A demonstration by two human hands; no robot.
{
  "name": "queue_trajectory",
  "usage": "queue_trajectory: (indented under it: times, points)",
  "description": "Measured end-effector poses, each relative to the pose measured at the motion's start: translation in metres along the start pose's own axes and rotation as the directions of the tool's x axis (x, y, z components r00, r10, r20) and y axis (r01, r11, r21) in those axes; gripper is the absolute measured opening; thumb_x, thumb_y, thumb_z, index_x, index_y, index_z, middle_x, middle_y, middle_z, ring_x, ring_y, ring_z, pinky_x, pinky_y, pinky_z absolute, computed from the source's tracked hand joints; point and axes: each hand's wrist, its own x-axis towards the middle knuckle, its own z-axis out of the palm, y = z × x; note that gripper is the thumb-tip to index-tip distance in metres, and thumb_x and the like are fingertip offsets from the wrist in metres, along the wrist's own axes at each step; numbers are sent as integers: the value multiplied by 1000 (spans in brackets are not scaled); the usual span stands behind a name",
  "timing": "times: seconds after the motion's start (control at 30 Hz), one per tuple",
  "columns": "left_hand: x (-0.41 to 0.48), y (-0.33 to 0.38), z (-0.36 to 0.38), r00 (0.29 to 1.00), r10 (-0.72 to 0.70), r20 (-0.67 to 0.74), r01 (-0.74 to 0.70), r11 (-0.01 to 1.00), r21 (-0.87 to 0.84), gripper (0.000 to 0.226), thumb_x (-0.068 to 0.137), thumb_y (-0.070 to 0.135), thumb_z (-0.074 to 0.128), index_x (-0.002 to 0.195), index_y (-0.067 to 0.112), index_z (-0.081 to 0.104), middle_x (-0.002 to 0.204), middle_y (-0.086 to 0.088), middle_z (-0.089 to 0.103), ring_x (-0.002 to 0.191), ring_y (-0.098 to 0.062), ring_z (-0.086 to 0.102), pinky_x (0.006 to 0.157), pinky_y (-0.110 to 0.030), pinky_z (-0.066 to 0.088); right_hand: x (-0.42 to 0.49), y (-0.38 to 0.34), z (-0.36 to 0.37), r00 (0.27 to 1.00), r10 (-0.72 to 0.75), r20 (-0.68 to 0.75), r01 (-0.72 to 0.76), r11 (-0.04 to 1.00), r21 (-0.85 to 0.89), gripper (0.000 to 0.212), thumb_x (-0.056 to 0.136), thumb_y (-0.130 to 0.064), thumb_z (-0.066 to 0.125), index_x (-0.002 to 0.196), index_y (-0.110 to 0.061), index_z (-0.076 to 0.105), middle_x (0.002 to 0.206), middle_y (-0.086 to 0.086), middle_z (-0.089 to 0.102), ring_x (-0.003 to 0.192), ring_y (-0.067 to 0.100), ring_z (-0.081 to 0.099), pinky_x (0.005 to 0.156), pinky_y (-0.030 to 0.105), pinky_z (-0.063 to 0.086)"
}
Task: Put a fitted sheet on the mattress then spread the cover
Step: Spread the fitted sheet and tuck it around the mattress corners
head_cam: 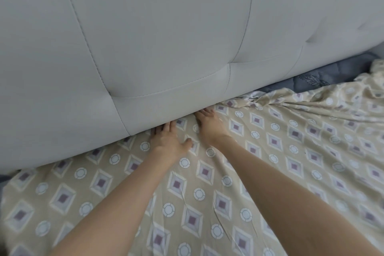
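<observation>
Fingers of my left hand (169,139) lie straight and flat on the fitted sheet (207,193), with the thumb spread to the side. Their tips touch the lower edge of the grey padded headboard (145,37). They press the cloth and grip nothing. My right hand (209,123) is just beside it, a little further along the same edge. Its fingers reach into the gap under the headboard, where the tips are partly hidden, so I cannot tell if they pinch the cloth. The sheet, beige with diamonds and circles, covers the mattress (324,78) under both my forearms. To the right it is bunched in folds, and a dark grey strip of mattress shows bare near the headboard.
</observation>
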Motion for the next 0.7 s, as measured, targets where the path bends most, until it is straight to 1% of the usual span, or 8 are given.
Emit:
queue_trajectory:
  times: [0.07, 0.13, 0.17, 0.23, 0.3, 0.43, 0.6, 0.7]
  points:
    - [-8, -3, 8, 999, 38, -10, -38, 999, 19, 82, 93, 59, 29, 152, 14, -7, 160, -3, -10, 147, -25, -6, 118, -47, 0, -20, 16, 4, 999, -50, -21, 50, 999, 14, 52, 97, -22, 28, 149, -21, 33, 155, 0, 30, 146, 18, 19, 117, 28, 4]
    - [-14, -3, 14, 998, 63, 5, -63, 997, 42, 76, 97, 55, 21, 150, 13, -13, 158, -3, -17, 146, -29, -12, 116, -54, 0, -45, 34, 5, 999, -24, -29, 22, 997, -75, 60, 92, -38, 11, 151, -33, 23, 158, -7, 21, 148, 14, 11, 119, 30, -3]
    - [-15, -2, 15, 997, 71, 9, -72, 996, 56, 73, 98, 53, 18, 150, 15, -14, 158, -2, -19, 145, -32, -12, 116, -56, 2, -55, 44, 5, 998, 28, -48, -33, 994, -101, 60, 92, -42, 7, 150, -38, 21, 159, -10, 17, 148, 12, 6, 120, 32, -4]
    - [-14, 9, 13, 992, 124, 3, -124, 987, 103, 66, 100, 47, 18, 151, 19, -12, 158, 2, -18, 145, -34, -10, 115, -58, 4, -68, 65, 0, 975, 194, -107, -204, 975, -87, 54, 96, -46, 11, 149, -43, 19, 160, -12, 10, 148, 11, -1, 120, 36, -6]
    - [-12, 24, 12, 980, 200, 16, -201, 971, 128, 61, 100, 44, 18, 152, 25, -8, 158, 7, -17, 146, -32, -10, 115, -59, 7, -70, 83, -6, 927, 350, -132, -359, 932, -55, 50, 100, -45, 18, 150, -44, 15, 161, -11, 5, 148, 12, -5, 120, 42, -7]
    - [-5, 63, 18, 963, 262, 59, -268, 952, 148, 60, 99, 46, 18, 151, 31, -9, 157, 12, -19, 144, -38, -12, 110, -65, 8, -75, 126, -23, 824, 553, -119, -562, 824, -64, 52, 98, -51, 11, 150, -47, 2, 160, -13, -6, 147, 15, -13, 113, 58, -15]
    - [20, 98, 18, 954, 292, 66, -299, 943, 148, 58, 100, 48, 17, 150, 37, -8, 157, 8, -19, 144, -40, -12, 112, -62, 0, -60, 163, -35, 784, 610, -118, -620, 780, -86, 54, 97, -54, 10, 150, -45, 4, 161, -9, -2, 148, 20, -10, 111, 65, -8]
    - [43, 115, 20, 930, 365, 29, -365, 917, 158, 59, 100, 47, 17, 151, 31, -9, 158, 5, -19, 146, -27, -11, 117, -54, 0, -39, 175, -39, 783, 601, -164, -620, 777, -113, 53, 96, -45, 13, 147, -36, 23, 157, 0, 19, 147, 25, 2, 110, 68, -6]
